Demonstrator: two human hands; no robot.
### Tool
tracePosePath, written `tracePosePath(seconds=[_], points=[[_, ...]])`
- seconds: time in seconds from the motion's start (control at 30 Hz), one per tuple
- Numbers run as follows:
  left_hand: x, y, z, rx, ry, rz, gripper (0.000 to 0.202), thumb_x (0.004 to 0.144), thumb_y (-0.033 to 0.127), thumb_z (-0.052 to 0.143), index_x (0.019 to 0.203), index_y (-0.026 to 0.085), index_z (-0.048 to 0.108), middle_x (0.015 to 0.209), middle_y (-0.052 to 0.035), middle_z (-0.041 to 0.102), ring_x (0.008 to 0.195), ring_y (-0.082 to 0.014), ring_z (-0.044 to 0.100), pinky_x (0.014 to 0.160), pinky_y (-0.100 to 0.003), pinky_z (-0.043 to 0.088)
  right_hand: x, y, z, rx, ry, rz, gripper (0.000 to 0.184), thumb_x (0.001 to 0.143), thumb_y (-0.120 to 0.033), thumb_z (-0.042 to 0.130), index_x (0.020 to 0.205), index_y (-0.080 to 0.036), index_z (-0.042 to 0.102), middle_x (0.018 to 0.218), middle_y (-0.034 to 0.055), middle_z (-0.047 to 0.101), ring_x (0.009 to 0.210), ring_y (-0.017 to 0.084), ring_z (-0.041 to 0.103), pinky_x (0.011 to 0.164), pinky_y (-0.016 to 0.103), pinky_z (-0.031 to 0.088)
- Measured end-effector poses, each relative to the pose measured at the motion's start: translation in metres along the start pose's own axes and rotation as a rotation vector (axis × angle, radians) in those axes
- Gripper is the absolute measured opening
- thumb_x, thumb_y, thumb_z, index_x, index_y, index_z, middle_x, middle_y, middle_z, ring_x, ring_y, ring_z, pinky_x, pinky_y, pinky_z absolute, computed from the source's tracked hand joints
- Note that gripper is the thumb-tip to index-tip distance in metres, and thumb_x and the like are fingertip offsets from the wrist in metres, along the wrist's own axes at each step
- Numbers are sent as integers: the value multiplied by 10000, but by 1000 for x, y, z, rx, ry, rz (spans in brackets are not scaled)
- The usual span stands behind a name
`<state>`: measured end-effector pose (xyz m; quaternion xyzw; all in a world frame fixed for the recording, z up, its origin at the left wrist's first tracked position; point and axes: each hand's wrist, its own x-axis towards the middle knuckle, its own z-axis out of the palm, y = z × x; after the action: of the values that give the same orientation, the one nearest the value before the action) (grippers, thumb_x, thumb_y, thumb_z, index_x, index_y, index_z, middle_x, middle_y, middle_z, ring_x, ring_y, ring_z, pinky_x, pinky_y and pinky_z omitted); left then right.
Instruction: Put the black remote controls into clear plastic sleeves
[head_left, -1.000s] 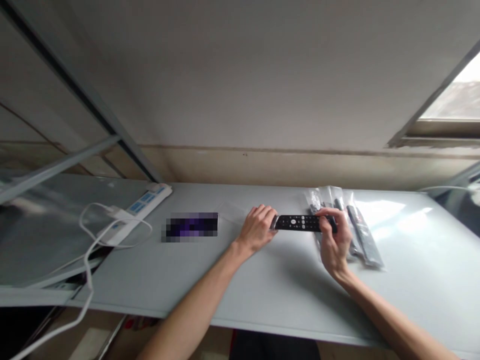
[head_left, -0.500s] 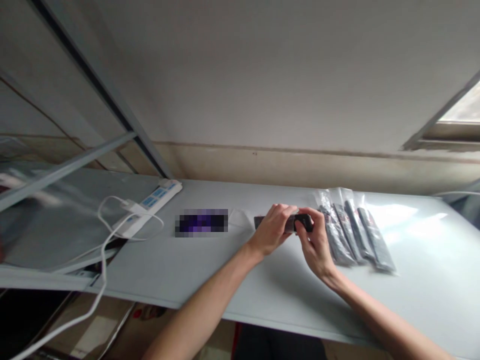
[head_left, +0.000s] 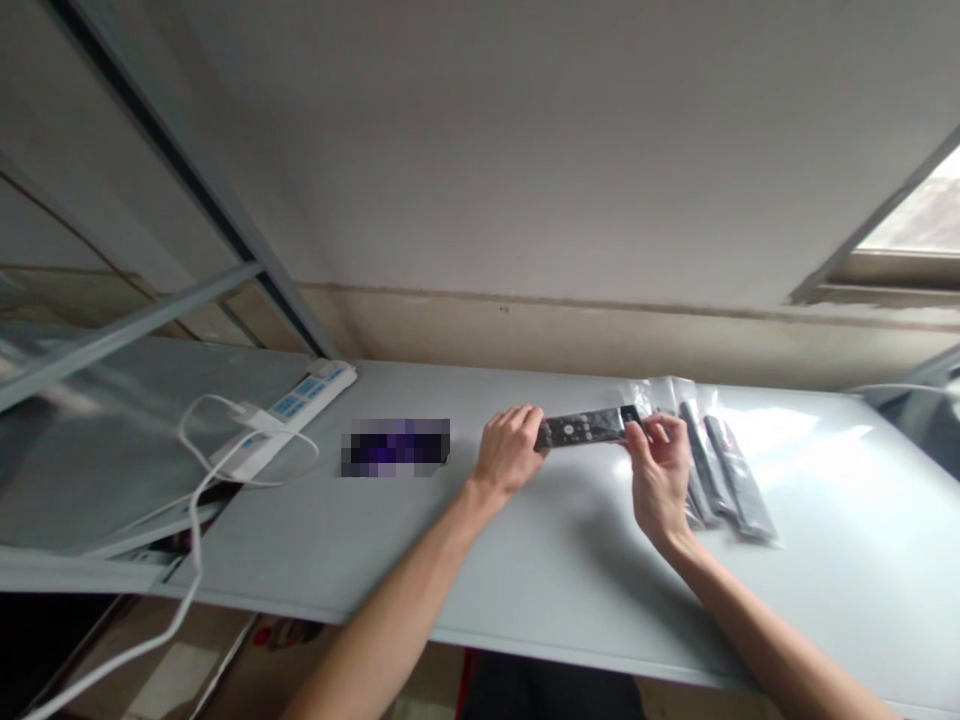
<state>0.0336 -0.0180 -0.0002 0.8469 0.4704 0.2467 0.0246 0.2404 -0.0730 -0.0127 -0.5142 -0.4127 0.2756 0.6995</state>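
A black remote control (head_left: 581, 429) is held nearly level above the grey table, its button face turned toward me. My left hand (head_left: 511, 445) is closed around its left end. At the other end, my right hand (head_left: 660, 470) pinches the remote between thumb and fingers. Just behind and to the right of that hand lie several dark, long items in clear plastic bags (head_left: 739, 480), side by side on the table. The right hand partly covers the leftmost of them.
A pixelated dark rectangle with purple (head_left: 396, 448) lies left of my hands. Farther left, a white power strip (head_left: 285, 420) has a white cable (head_left: 196, 540) running off the table's front edge. A metal frame post (head_left: 187, 170) rises at left; a wall stands behind the table (head_left: 375, 560).
My hands have moved apart along the remote, the left one leftward and the right one rightward. The remote has turned so that its buttons now show.
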Motion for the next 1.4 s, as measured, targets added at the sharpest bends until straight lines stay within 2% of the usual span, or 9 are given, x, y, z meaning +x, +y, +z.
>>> tracePosePath(seconds=[0.27,0.5,0.67,0.83,0.97,1.07,1.2,1.3,1.4], points=[[-1,0,-2,82,21,66,119,951,92,603,963,209,619,962,-63,728,944,-262,672,823,-391,503,-24,-14,9,-170,-447,-63,321,1043,-495,591,971,-251,787,1125,60,738,1096,263,648,1013,415,495],[-1,7,5,-11,23,85,122,967,149,621,1066,220,611,1057,-69,730,995,-262,662,878,-392,495,4,-18,1,-181,-328,-173,326,1036,-481,609,984,-260,843,1272,90,660,1248,289,582,1071,431,448],[-2,10,12,-125,19,67,206,845,95,697,941,231,575,1016,-50,717,1010,-272,647,905,-390,491,20,-46,-1,-181,-374,-217,363,1005,-512,644,842,-232,809,1016,66,593,1031,250,581,1000,396,470],[-4,7,13,-309,-73,71,154,921,278,687,953,231,545,986,-50,674,945,-261,644,877,-374,491,39,-72,2,-180,-442,-290,361,933,-543,735,790,-214,777,1266,90,591,1161,262,563,1023,372,465],[-3,6,13,-638,-231,9,462,874,455,744,1188,218,504,950,0,648,811,-208,620,743,-313,478,58,-66,1,5,-584,-119,349,926,-551,727,840,-219,794,1312,76,608,1195,256,569,1026,362,484],[0,7,15,-776,-245,-39,418,866,509,717,1095,199,555,853,21,605,770,-184,570,704,-291,452,63,-55,1,166,-635,28,314,912,-543,736,979,-242,797,1319,60,629,1214,253,579,1015,366,515],[1,11,21,-799,-140,-135,380,869,524,713,988,201,555,857,10,590,799,-188,571,739,-305,474,50,-40,2,349,-532,221,731,923,-528,730,1580,-444,420,1385,33,597,1180,213,637,947,382,583],[-3,15,26,-829,-75,-148,512,827,505,802,1154,218,533,1046,-45,660,952,-229,639,865,-351,527,36,-23,2,290,-575,390,1102,846,-471,835,1692,-382,134,1231,58,661,1056,229,705,859,385,608],[-7,18,29,-969,-175,-79,664,911,475,757,1438,241,429,1303,-119,658,1183,-274,651,1017,-417,531,34,-10,-3,187,-549,373,1066,857,-461,817,1682,-290,164,978,15,687,858,218,716,795,385,602]])
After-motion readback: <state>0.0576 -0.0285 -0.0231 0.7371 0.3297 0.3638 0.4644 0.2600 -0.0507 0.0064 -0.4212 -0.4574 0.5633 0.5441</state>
